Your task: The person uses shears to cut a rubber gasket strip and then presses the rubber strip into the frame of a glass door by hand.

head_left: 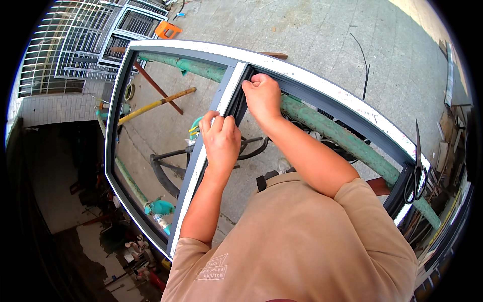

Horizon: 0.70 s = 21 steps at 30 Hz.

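1. The big white and grey frame (322, 86) is lying over green poles (332, 125).
2. A brown shirt (302, 236) is hiding part of the frame's near side.
3. A dark strip (236, 103) is running along the frame's middle bar (234, 80). The person seems to be fitting it there; the next push probably calls for firm, even fingers.
4. The right hand (264, 95) is touching the far end of the frame's middle bar, fingers curled close together. The left hand (220, 138) is resting nearer on that bar, fingers bent. I cannot tell if either is pinching the strip.
5. Black scissors (418, 156) are resting at the frame's right edge.
6. Pale words (211, 272) are showing on the shirt, partly readable. No brand is showing clearly on the frame.
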{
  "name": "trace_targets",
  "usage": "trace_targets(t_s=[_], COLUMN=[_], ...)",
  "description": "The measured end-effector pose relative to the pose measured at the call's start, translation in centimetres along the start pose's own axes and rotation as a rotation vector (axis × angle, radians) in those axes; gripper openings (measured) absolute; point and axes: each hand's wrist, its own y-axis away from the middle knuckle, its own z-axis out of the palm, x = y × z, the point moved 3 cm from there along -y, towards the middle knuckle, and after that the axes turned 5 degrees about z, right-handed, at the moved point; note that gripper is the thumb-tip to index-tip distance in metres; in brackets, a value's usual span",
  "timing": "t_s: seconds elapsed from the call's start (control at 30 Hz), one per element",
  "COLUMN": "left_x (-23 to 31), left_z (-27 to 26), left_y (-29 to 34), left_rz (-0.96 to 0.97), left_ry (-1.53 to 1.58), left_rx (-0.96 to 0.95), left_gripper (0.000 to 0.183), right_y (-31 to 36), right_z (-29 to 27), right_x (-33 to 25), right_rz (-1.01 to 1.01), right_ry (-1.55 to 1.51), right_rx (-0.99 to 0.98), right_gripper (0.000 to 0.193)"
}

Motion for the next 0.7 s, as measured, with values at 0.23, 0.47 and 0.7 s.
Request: trace_targets(t_s=[0.23, 0.47, 0.7], left_x=[-0.4, -0.2, -0.1], left_z=[0.3, 0.4, 0.2], left_y=[0.4, 0.4, 0.4], left_rz=[-0.041, -0.041, -0.042], left_ry=[-0.018, 0.028, -0.026], left_rx=[-0.005, 0.030, -0.007], left_gripper=[0.026, 0.019, 0.026], right_y=[0.9, 1.8, 1.9], right_z=[-1.5, -0.7, -0.9], right_x=[-0.1, 0.1, -0.3], right_rz=[-0.023, 0.071, 0.017], right_ry=[0.061, -0.183, -0.188], right_rx=[-0.171, -0.164, -0.194], right_gripper=[0.045, 0.063, 0.052])
